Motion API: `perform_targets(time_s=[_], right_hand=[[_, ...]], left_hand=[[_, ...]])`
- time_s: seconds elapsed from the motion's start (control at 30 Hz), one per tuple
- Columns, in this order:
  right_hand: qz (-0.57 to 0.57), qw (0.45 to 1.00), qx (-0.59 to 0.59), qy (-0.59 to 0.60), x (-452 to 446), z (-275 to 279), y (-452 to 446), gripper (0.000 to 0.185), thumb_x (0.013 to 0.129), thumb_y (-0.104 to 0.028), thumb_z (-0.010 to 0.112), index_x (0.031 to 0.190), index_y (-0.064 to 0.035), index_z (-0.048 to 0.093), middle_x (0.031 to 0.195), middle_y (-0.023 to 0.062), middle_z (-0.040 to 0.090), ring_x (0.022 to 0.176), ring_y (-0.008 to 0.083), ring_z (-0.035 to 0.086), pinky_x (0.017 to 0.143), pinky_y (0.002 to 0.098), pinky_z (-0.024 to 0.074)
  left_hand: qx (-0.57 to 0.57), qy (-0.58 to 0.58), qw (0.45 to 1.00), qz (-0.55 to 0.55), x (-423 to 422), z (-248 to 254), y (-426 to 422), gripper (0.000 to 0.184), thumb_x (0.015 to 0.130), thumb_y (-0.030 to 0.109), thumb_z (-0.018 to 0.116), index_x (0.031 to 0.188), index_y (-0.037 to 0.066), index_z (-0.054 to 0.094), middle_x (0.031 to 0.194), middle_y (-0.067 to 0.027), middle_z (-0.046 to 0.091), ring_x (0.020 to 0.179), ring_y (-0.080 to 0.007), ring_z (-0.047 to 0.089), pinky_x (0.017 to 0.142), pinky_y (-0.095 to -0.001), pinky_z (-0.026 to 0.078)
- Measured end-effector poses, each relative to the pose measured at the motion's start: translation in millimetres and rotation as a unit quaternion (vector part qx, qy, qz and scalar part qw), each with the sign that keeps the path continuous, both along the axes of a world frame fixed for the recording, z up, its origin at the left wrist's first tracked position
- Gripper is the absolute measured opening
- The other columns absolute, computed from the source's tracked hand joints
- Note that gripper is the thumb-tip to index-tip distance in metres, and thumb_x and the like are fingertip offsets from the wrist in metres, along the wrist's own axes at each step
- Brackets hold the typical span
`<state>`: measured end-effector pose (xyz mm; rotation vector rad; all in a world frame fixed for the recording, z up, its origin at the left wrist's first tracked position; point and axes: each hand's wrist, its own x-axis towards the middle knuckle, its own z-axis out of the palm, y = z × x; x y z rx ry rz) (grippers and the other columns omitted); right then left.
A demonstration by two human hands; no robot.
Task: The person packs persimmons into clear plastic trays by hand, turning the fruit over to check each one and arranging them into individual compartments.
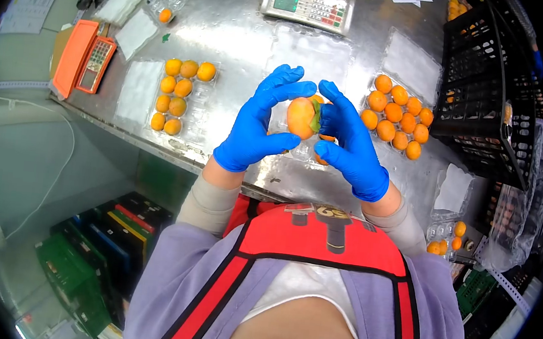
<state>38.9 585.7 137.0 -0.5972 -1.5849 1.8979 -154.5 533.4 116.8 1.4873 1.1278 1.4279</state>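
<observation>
In front of my chest, an orange persimmon [300, 118] with a green calyx is raised above the table. My right hand [351, 144], in a blue glove, has its fingertips against the calyx side and grips the fruit. Left of it, my left hand [259, 120], also gloved in blue, is curved with thumb and fingers apart and holds nothing. Beneath both hands lies a clear plastic clamshell pack [303, 151], with a few persimmons partly hidden by my fingers. Its padded lid [311, 50] is folded open away from me.
Open packs of persimmons lie left [176, 88] and right [393, 112] on the metal table [237, 47]. A scale [308, 6] stands at the back. Black crates [478, 91] rise at the right. An orange scale [86, 61] sits on the left edge. Another pack [445, 239] is lower right.
</observation>
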Motion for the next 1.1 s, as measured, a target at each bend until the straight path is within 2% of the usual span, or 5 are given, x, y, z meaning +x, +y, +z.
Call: perform_targets(time_s=[0.23, 0.5, 0.63, 0.9, 1.1], right_hand=[[-0.058, 0.998, -0.001, -0.028, -8.2, 7.7, -5.8, 0.079, 0.076, -0.011, 0.070, 0.141, -0.0046, 0.026, 0.116, 0.0109, 0.052, 0.110, 0.0207, 0.052, 0.097, 0.0351, 0.0386], [-0.165, 0.946, 0.280, 0.024, -8.8, -11.0, -3.4, 0.080, 0.070, -0.005, 0.073, 0.138, -0.0042, 0.032, 0.124, 0.0128, 0.050, 0.114, 0.0248, 0.052, 0.097, 0.0371, 0.0396], [-0.175, 0.924, 0.339, -0.008, -4.2, -14.7, -0.3, 0.075, 0.067, -0.003, 0.074, 0.133, -0.0040, 0.038, 0.124, 0.0135, 0.051, 0.113, 0.0269, 0.052, 0.095, 0.0371, 0.0412], [-0.144, 0.854, 0.499, -0.036, -5.4, -11.2, 10.4, 0.072, 0.064, -0.007, 0.078, 0.127, -0.0037, 0.044, 0.122, 0.0130, 0.053, 0.110, 0.0302, 0.051, 0.092, 0.0380, 0.0412], [-0.147, 0.940, 0.306, 0.029, 0.2, -11.6, 7.6, 0.089, 0.071, -0.017, 0.076, 0.142, -0.0041, 0.023, 0.136, 0.0138, 0.042, 0.122, 0.0290, 0.045, 0.100, 0.0391, 0.0345]], left_hand=[[0.027, 0.106, 0.994, 0.004, 3.2, 1.0, -3.3, 0.071, 0.065, 0.027, 0.075, 0.130, 0.011, 0.050, 0.138, -0.0116, 0.041, 0.134, -0.0296, 0.028, 0.111, -0.0437, 0.017], [-0.126, -0.368, 0.916, -0.100, 21.8, -3.8, -1.7, 0.079, 0.072, 0.029, 0.074, 0.137, 0.003, 0.035, 0.141, -0.0119, 0.037, 0.128, -0.0271, 0.039, 0.104, -0.0395, 0.036], [-0.131, -0.352, 0.921, -0.104, 27.5, -0.6, -1.9, 0.084, 0.072, 0.041, 0.075, 0.135, 0.001, 0.037, 0.136, -0.0125, 0.041, 0.127, -0.0273, 0.041, 0.105, -0.0412, 0.035], [-0.159, -0.368, 0.912, -0.089, 26.2, 2.4, -3.6, 0.081, 0.071, 0.028, 0.077, 0.135, 0.001, 0.036, 0.138, -0.0116, 0.040, 0.125, -0.0254, 0.043, 0.103, -0.0392, 0.037], [-0.058, -0.281, 0.958, 0.026, 24.7, 9.7, -6.2, 0.090, 0.065, 0.016, 0.080, 0.138, 0.003, 0.029, 0.139, -0.0103, 0.037, 0.121, -0.0226, 0.045, 0.101, -0.0367, 0.039]])
